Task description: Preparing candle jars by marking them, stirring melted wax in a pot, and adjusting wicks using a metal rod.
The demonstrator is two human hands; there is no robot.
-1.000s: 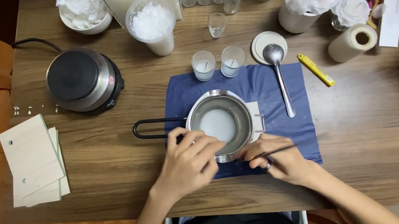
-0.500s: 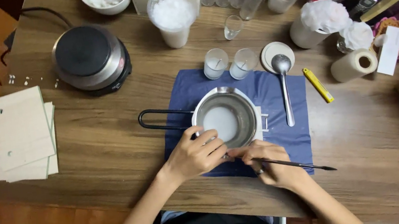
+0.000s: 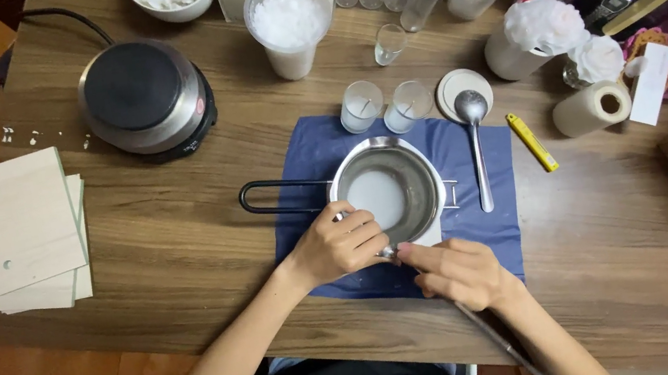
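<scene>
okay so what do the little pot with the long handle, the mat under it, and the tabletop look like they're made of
Pot: likely stainless steel, a brushed silvery bowl with bright glints; its loop handle looks like dark coated wire.
Mat: seemingly soft cloth or felt, matte navy, no shine.
Tabletop: wood or a wood-look laminate, brown with long grain streaks; which one cannot be told.
The left hand grips the pot's rim.

I see my right hand (image 3: 456,271) has swung its thin stick (image 3: 495,337) from lying flat across the blue cloth (image 3: 303,165) to trailing back past the wrist, while my left hand (image 3: 339,245) has crept closer along the pot (image 3: 389,192) rim.
</scene>
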